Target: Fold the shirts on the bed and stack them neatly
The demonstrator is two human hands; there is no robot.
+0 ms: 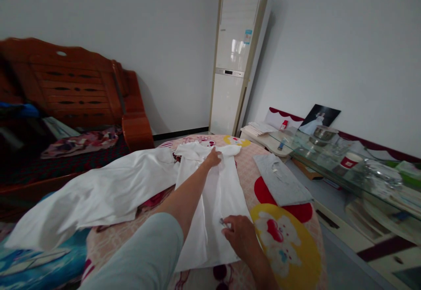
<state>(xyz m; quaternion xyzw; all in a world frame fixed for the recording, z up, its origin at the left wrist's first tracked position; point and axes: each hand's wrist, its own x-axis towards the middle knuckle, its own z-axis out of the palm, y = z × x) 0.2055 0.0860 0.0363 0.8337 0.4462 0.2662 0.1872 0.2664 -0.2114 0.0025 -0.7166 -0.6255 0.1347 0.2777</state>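
Note:
A white short-sleeved garment [226,185] lies spread out on the round table, its sleeves at the far end. My left hand [213,157] reaches across and rests on its upper part, fingers stretched out over the cloth. Closer to me, my right hand [242,237] pinches a small silvery thing [224,223] just above the garment's lower right part; its kind is too small to make out. A second white cloth [112,189] is heaped on the left, hanging over the table's edge. To the right lies a folded grey garment [281,180].
A patterned pink tablecloth [245,160] covers the table. On the right stands a glass-topped cabinet [329,160] with a paper cup [350,160] and metal bowls. A wooden bench [75,88] is at the left, a tall air conditioner [232,53] in the far corner.

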